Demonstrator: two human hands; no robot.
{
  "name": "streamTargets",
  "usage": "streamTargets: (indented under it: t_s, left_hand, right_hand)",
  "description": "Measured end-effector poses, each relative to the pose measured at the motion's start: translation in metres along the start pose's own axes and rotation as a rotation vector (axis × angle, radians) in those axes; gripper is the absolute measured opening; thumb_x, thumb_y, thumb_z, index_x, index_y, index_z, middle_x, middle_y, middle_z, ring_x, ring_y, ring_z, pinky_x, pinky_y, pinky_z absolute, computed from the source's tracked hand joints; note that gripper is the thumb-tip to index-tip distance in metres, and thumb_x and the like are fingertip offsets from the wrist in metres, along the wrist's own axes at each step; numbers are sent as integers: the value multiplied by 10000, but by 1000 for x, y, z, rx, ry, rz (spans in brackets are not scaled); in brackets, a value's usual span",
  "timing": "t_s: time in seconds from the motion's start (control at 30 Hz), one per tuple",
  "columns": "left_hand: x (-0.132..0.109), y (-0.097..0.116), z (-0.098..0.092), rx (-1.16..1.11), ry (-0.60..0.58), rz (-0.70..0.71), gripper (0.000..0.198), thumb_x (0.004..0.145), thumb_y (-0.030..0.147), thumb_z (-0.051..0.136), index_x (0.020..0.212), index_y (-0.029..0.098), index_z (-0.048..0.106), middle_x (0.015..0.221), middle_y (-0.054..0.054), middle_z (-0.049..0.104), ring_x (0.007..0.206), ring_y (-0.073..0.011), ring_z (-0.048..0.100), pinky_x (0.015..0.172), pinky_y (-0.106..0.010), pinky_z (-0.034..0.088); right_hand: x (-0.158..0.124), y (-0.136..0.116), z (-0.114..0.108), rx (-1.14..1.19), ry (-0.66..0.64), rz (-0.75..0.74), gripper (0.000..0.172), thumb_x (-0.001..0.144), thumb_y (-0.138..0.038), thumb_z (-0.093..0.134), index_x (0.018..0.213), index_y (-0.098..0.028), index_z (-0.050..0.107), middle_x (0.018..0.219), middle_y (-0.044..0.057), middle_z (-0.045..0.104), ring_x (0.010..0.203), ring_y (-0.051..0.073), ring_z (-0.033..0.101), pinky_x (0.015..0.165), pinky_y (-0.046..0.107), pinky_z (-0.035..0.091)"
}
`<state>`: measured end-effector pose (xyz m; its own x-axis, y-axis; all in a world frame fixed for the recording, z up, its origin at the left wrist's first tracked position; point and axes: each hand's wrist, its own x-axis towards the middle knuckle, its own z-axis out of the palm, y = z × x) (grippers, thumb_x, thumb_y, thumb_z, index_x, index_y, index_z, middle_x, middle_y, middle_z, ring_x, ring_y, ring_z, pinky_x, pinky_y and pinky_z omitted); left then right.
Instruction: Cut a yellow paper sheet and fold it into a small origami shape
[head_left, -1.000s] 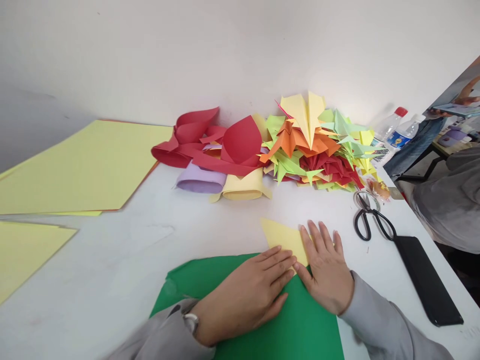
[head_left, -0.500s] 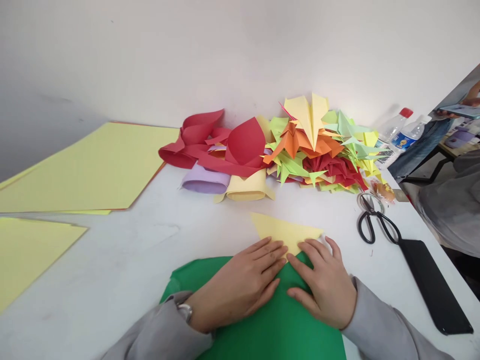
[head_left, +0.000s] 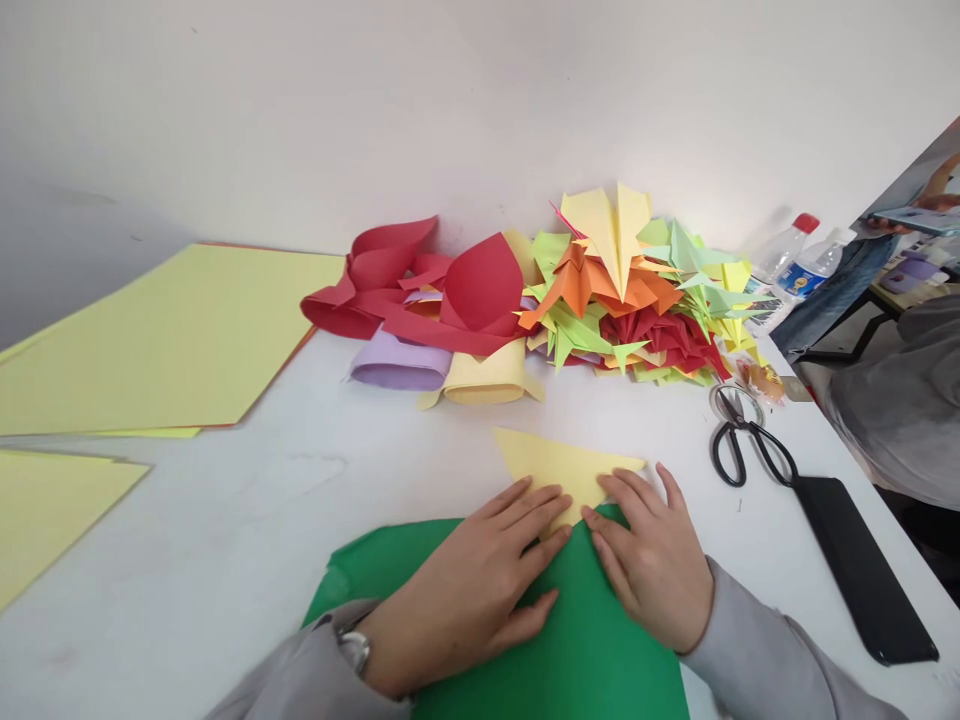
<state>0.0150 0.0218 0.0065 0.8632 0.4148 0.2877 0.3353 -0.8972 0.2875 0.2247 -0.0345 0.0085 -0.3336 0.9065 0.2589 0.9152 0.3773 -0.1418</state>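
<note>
A piece of pale yellow paper (head_left: 559, 462), folded to a pointed shape, lies at the far edge of a green sheet (head_left: 600, 650). My left hand (head_left: 480, 580) rests with fingers spread, their tips pressing on the left part of the yellow paper; its thumb lies over the green. On the right part of the same paper my right hand (head_left: 652, 555) sets its fingertips, fingers apart, with the little finger raised. The lower point of the yellow paper is partly covered by my fingers.
Yellow sheets (head_left: 165, 340) are stacked at the left. Red paper rolls (head_left: 484, 285) and a pile of folded paper shapes (head_left: 637, 290) stand against the wall. To the right lie black-handled scissors (head_left: 731, 455) and a black phone-like slab (head_left: 862, 570). Bottles (head_left: 814, 260) and another person's sleeve (head_left: 900, 400) are beyond.
My left hand has slid slightly down and left, its thumb further from the fingers. The thumb of my right hand has drawn up closer to its index finger. The view has shifted a little.
</note>
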Motion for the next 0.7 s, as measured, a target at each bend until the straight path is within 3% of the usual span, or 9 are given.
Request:
streamTargets:
  t_s: [0.33, 0.7]
  left_hand:
    - [-2, -1, -1, -6, -3, -9, 380, 846, 277, 541, 1209, 172, 580, 1330, -130, 556, 1259, -274, 479, 1087, -490, 362]
    - [-2, -1, 1, 27, 4, 1, 373, 842, 267, 536, 1201, 179, 584, 1347, -120, 545, 1261, -268, 478, 1082, -478, 376]
  right_hand:
    - [1, 14, -2, -115, 107, 107, 217, 886, -245, 506, 957, -250, 711, 1279, 55, 581, 1222, 275, 453, 1058, 502, 259]
    - [6, 32, -1, -187, 217, 198, 252, 884, -216, 493, 752, -216, 708, 1159, 56, 662, 1119, 272, 524, 1006, 468, 314]
